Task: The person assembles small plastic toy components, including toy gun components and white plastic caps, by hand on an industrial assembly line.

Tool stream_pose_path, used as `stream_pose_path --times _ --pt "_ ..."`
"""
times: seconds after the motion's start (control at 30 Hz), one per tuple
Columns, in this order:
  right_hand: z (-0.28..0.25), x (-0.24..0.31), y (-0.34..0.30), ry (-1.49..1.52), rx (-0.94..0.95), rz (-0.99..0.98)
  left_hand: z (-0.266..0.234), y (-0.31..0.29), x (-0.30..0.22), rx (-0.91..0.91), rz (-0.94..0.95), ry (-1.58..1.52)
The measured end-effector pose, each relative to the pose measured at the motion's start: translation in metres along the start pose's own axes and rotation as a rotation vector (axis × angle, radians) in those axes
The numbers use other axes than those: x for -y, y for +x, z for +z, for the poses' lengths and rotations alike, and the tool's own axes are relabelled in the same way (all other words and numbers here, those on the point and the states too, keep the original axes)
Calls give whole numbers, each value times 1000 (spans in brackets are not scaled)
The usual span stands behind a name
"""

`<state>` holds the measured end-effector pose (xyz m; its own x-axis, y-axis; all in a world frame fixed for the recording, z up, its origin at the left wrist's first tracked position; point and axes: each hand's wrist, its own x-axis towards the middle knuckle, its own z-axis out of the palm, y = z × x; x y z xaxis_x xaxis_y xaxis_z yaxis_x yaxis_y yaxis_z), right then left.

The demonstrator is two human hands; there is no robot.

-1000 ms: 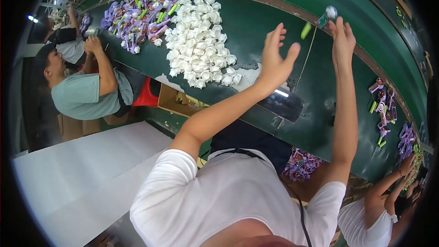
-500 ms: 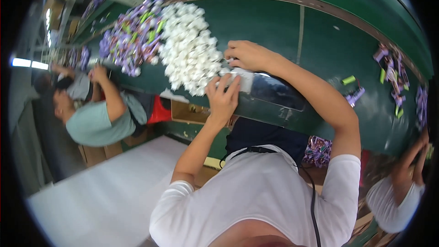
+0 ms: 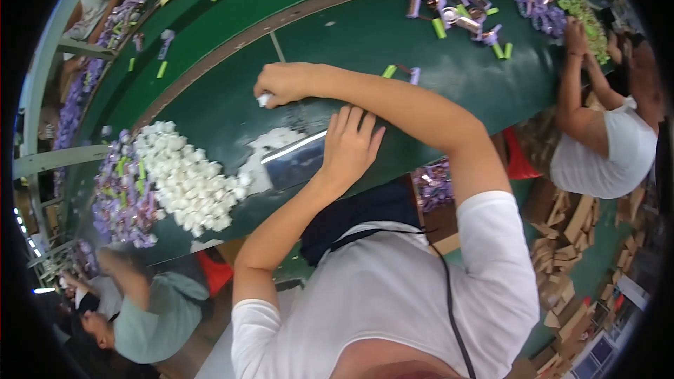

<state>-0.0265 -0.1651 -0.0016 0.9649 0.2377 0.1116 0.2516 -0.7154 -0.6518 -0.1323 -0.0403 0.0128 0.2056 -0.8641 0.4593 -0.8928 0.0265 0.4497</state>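
"In the head view, with twelve at the top, where is the right hand (image 3: 288, 83)?"

"Eleven o'clock, above the green table (image 3: 365, 35), its fingers curled and pinching a small white piece (image 3: 264, 100)."

"And the left hand (image 3: 351, 144)?"

"Near the middle, fingers stretched out and slightly spread, at the three o'clock end of a dark glossy panel (image 3: 298, 161). I can't tell whether it presses down."

"What's around them?"

"At nine o'clock, a pile of white pieces (image 3: 189, 175), with a purple-and-green heap (image 3: 105, 203) just beyond. At one o'clock, a loose purple part (image 3: 415, 76) lies near the right forearm."
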Motion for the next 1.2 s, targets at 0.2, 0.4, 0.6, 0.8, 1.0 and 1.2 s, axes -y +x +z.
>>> stream_pose_path --times 0.2,0.4,0.6,0.8,1.0,1.2 --pt "-73 -61 -46 -426 -50 207 40 35 -36 11 -45 -63" --pt "-123 -56 -193 -256 -438 540 68 34 -28 123 -241 -10" --pt "-85 -16 -308 439 -646 709 15 24 45 -74 -214 -161" --pt "-46 0 -316 489 -754 709 5 49 56 -61 -588 -43" --pt "-49 14 -257 667 -825 505 4 58 55 44 -555 -325" --pt "-49 47 -186 605 -901 274 -24 52 45 -113 -725 -1563"
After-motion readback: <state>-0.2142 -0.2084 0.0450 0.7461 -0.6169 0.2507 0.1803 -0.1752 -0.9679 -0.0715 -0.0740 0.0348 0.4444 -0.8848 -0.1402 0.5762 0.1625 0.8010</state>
